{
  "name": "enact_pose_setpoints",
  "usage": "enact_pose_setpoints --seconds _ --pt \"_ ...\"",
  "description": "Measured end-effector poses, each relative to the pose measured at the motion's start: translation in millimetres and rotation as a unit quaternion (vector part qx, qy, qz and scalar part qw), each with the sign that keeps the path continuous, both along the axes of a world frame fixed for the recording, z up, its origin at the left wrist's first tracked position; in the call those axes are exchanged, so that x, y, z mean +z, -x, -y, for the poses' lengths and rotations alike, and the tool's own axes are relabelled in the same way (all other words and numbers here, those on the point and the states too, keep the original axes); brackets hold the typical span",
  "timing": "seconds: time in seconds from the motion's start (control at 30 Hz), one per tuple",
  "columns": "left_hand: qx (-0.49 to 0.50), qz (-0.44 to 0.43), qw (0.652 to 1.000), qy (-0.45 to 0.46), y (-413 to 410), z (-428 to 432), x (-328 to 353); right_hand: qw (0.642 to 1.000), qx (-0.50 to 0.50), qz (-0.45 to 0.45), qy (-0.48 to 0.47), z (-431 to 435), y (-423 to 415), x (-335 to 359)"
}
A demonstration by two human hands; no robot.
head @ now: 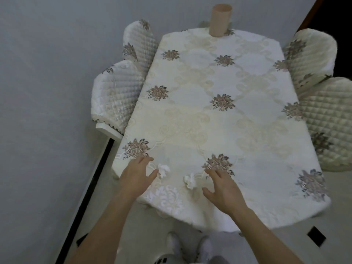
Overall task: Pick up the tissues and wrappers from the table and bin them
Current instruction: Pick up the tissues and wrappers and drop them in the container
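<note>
With both hands spread and empty over the near edge of the desk (219, 121), the left hand (136, 175) should close its grip on the crumpled tissue (163, 169) beside its thumb while the right hand (222, 187) pinches the second tissue (189, 180) just left of it.

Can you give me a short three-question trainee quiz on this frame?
1. True or false: the left hand already grips a tissue.
2. How many crumpled tissues lie between the hands? A one, B two, C four.
3. What stands at the table's far end?

Key:
1. False; it is open beside the left tissue.
2. B; the other tissue lies near the open right hand.
3. A tall beige cylinder on the tablecloth.
</note>
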State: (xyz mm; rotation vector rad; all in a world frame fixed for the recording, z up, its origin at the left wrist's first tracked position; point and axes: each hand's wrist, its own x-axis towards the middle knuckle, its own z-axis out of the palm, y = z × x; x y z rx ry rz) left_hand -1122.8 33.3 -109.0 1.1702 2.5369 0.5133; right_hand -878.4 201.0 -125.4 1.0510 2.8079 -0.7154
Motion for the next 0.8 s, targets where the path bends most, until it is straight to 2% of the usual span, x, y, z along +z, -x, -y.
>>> enact_pose_setpoints --seconds 0.2,0.43,0.6,0.8 --pt "-0.030 0.031 0.998 0.048 4.7 -2.0 -32.2 0.999 0.017 0.020 0.021 8.8 23.1 -22.2" --pt "-0.088 0.035 0.994 0.051 12.7 -15.6 -61.9 0.998 0.031 0.058 0.006 10.9 47.2 -44.2" --pt "-0.144 -0.020 0.989 0.029 21.9 -19.3 -75.4 0.995 0.001 0.073 -0.064 15.6 52.0 -60.0" --pt "-0.165 -0.041 0.985 0.002 20.0 -28.3 -78.9 0.990 -0.049 0.093 -0.097 18.8 50.3 -62.4"
